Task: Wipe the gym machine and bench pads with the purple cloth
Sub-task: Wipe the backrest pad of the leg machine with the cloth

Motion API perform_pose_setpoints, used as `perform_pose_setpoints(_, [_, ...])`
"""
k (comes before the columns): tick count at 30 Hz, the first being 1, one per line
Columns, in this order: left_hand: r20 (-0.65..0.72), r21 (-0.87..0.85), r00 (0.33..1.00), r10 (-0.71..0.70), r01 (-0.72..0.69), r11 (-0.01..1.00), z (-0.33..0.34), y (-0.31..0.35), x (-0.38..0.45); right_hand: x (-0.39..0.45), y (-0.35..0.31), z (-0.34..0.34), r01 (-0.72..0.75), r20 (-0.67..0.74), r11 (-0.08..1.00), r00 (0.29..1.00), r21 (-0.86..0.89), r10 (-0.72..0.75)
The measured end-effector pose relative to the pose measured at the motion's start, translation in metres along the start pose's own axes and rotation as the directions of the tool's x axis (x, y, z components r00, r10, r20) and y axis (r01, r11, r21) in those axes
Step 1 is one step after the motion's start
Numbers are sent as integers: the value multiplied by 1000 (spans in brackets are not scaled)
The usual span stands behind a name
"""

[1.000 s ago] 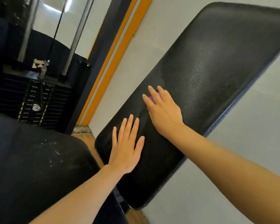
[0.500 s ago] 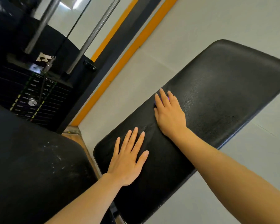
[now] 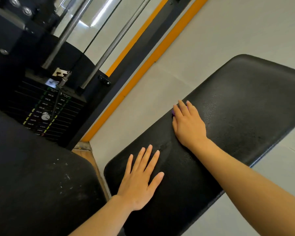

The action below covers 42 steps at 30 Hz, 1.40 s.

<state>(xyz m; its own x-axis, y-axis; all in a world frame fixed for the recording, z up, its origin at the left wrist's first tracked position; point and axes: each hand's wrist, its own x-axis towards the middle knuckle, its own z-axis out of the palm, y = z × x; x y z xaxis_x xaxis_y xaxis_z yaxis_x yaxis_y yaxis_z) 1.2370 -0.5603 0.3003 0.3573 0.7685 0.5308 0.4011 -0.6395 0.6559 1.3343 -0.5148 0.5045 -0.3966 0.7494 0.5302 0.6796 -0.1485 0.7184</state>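
The right hand [image 3: 188,124] presses the purple cloth [image 3: 173,113] flat on the bench pad [image 3: 245,108], whose unwiped length runs far-right, while the left hand [image 3: 140,178] rests open-palmed at the near end

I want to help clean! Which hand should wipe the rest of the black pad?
The right hand: it already lies flat on the purple cloth on the bench pad. The left hand rests bare on the pad.
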Motion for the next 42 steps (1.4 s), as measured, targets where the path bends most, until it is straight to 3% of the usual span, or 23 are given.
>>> perform_pose_setpoints(3, [-12, 13, 1000, 7, -7, 1000, 1, -2, 0, 41, 3, 3, 12, 125, 1000, 992, -3, -12])
perform_pose_setpoints(8, [-20, 28, 1000, 3, -2, 1000, 1, -3, 1, -22, 0, -15, 56, -35, 998, 998, 26, -55])
perform_pose_setpoints(11, [-1, 35, 1000, -2, 2, 999, 1, -2, 2, -78, 3, -34, 176, -1, 984, 984, 41, -176])
perform_pose_setpoints(14, [4, 26, 1000, -5, 5, 1000, 1, -3, 2, -60, 17, -32, 216, -4, 976, 976, 23, -216])
perform_pose_setpoints(20, [19, -5, 1000, 20, -19, 1000, 0, -7, 3, 50, 28, -20, -92, 80, 996, 993, 6, 92])
perform_pose_setpoints(22, [23, -4, 999, 23, -23, 1000, -2, -7, 2, 44, 8, -20, -29, 123, 997, 992, -70, 38])
perform_pose_setpoints(26, [22, 9, 1000, 15, -15, 1000, -2, -6, 2, -19, -26, -7, 256, 128, 954, 953, 156, -276])
perform_pose_setpoints(28, [29, 7, 999, 21, -21, 1000, -1, -6, 2, -23, -17, -2, 317, 115, 926, 932, 203, -345])
perform_pose_setpoints(30, [31, -7, 999, 30, -30, 1000, -1, -8, 2, -2, 0, -3, 262, 61, 950, 959, 169, -275])
perform_pose_setpoints(33, [30, -24, 999, 39, -38, 999, -1, -8, 2, 35, 24, -9, 1, 3, 994, 1000, 111, -1])
perform_pose_setpoints(35, [22, -25, 999, 41, -41, 999, -2, -9, 2, 33, 20, -6, -27, -61, 994, 998, 108, 34])
perform_pose_setpoints(40, [27, -1, 999, 28, -28, 1000, 0, -9, 3, -38, -20, -1, 303, 26, 933, 949, 196, -314])
perform_pose_setpoints(42, [21, 7, 999, 29, -29, 1000, 0, -9, 3, -26, -9, -2, 343, 26, 922, 935, 178, -353])
